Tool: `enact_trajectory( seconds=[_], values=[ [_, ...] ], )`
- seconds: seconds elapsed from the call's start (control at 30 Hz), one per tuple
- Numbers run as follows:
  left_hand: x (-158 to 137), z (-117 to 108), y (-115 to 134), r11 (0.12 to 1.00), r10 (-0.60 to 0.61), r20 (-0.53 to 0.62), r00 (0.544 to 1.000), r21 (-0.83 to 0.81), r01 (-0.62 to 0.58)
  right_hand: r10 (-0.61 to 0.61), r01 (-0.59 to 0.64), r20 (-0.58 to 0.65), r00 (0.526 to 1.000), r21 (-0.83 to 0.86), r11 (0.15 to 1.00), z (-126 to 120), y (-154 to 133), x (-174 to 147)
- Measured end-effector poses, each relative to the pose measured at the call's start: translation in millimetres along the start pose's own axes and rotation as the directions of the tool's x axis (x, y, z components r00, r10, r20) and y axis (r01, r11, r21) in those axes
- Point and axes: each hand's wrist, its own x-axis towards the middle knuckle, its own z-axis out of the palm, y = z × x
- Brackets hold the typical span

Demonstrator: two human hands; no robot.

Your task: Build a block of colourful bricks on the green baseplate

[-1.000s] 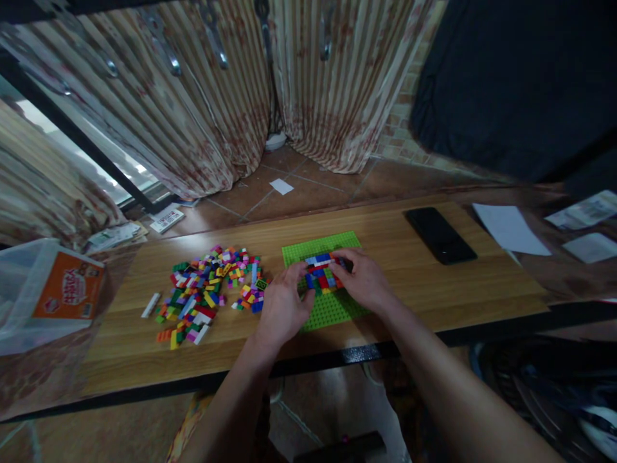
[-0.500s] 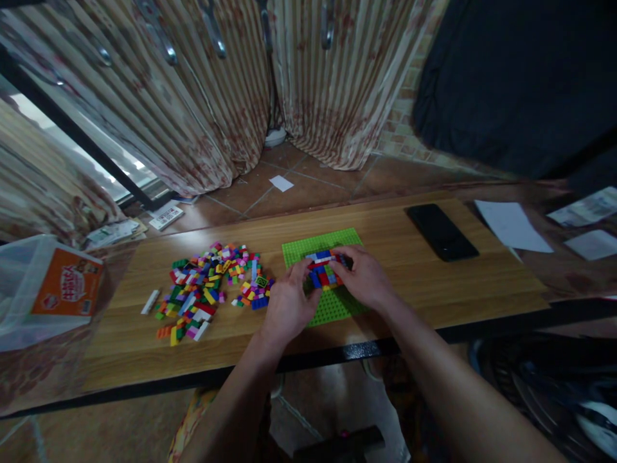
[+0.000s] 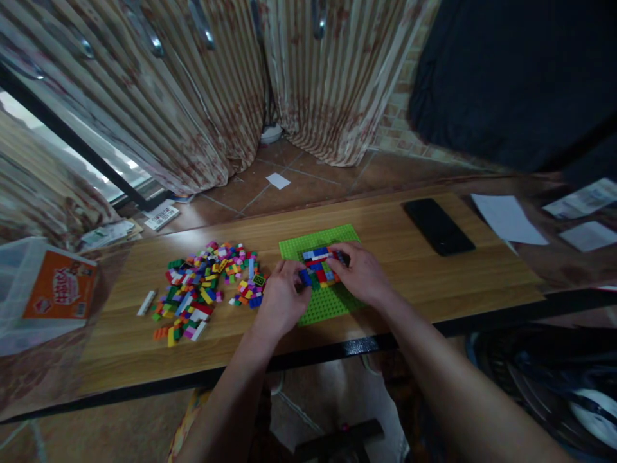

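Note:
A green studded baseplate (image 3: 328, 311) lies on the wooden table, carrying a block of red, blue, white and other coloured toy bricks (image 3: 319, 263). My left hand (image 3: 284, 297) pinches a blue brick (image 3: 305, 277) between thumb and fingers, at the left side of the built block. On the opposite side, my right hand (image 3: 359, 273) has its fingers closed around the block's right end and covers part of it. Left of the plate, a loose pile of mixed bricks (image 3: 207, 292) is spread over the table.
A black phone (image 3: 438, 226) lies on the right of the table (image 3: 405, 308). One white brick (image 3: 146, 303) sits apart at the left. Beyond the table's left end stands a clear plastic box (image 3: 19, 334) with an orange label. Papers (image 3: 508, 218) are at the right.
My left hand has shifted slightly left, drawing the blue brick away from the built block's left side. The right hand stays at the block. The whole view has moved a little.

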Motion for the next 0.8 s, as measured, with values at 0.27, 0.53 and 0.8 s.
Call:
enact_trajectory(
  seconds=[0.27, 0.53, 0.8],
  values=[
    [-0.4, -0.1, 1.6, 0.997, 0.069, 0.046, 0.997, 0.013, -0.070, 0.006, -0.006, -0.007, 1.000, 0.001, 1.000, 0.9, -0.1, -0.4],
    [-1.0, 2.1, 0.5, 0.998, 0.029, 0.072, 0.997, -0.060, -0.025, 0.000, 0.000, -0.005, 1.000, -0.014, 1.000, 0.4, 0.4, -0.7],
    [-0.1, 5.4, 0.7, 0.996, 0.024, 0.050, 0.998, -0.085, -0.020, 0.000, 0.000, -0.004, 1.000, 0.000, 1.000, 1.2, -0.2, -0.4]
  ],
)
